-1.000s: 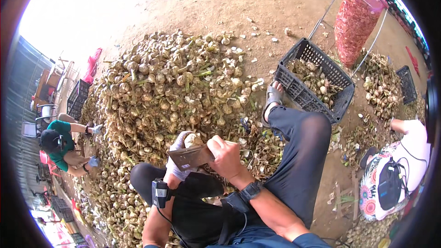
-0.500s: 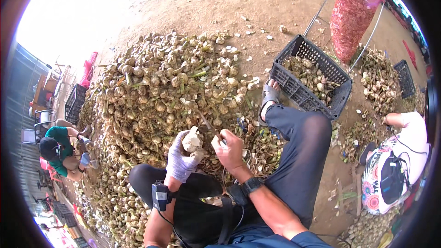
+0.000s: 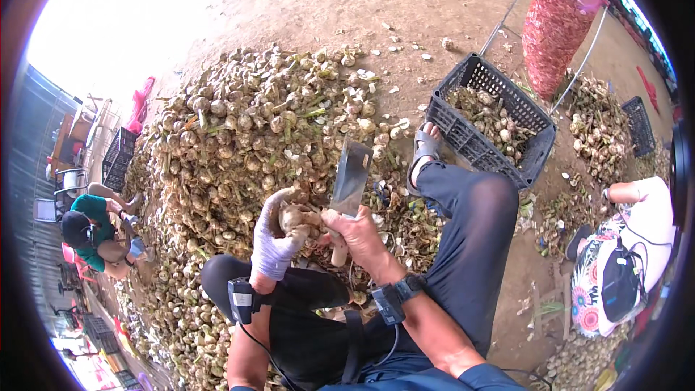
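My left hand, in a whitish glove, has its fingers wrapped round a garlic bulb. Close beside it, my right hand is bare and grips a cleaver. The cleaver's broad metal blade points up and away from me, its flat side showing. My right thumb and fingers meet the right side of the bulb, and the handle is mostly hidden in the palm. Beyond both hands spreads a large heap of garlic bulbs, with stalks and loose skins among them.
A black plastic crate holding garlic stands ahead right, past my sandalled foot. Behind it a red mesh bag hangs on a metal frame. One person sits at far left, another at right. More garlic lies beyond.
The cleaver has turned from edge-on to showing its broad side, blade upward. My right hand has come against the bulb, which has tipped over in my left hand.
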`<act>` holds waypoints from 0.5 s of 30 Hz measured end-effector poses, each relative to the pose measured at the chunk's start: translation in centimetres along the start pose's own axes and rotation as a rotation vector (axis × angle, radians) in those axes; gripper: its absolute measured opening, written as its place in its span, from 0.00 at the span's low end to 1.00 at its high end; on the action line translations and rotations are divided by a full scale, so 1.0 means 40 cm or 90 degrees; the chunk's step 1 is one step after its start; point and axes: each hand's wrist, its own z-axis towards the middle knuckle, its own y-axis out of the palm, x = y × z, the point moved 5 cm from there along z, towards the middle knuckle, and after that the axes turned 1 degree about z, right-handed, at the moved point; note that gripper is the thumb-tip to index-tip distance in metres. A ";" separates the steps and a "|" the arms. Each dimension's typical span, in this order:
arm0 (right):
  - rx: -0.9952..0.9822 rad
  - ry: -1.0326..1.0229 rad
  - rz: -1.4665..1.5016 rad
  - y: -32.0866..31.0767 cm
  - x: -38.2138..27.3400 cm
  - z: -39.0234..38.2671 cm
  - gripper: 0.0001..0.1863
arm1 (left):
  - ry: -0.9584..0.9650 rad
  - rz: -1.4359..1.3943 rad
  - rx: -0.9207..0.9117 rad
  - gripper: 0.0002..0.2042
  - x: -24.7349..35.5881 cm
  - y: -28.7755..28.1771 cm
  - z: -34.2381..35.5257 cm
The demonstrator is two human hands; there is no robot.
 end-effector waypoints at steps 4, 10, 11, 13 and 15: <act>0.050 -0.081 -0.033 0.009 -0.047 -0.004 0.03 | 0.234 0.521 -0.011 0.20 0.019 0.005 0.004; 0.035 -0.180 -0.182 0.013 -0.086 -0.014 0.03 | 0.223 0.535 0.019 0.12 -0.016 0.006 0.006; 0.036 -0.198 -0.212 0.017 -0.094 -0.018 0.03 | 0.084 0.397 0.075 0.10 -0.042 -0.021 0.007; 0.053 -0.321 -0.352 0.009 -0.118 -0.014 0.05 | -0.065 0.223 0.137 0.08 -0.074 -0.028 0.016; 0.059 -0.366 -0.417 0.022 -0.129 -0.022 0.05 | -0.110 0.172 0.122 0.09 -0.074 -0.029 0.023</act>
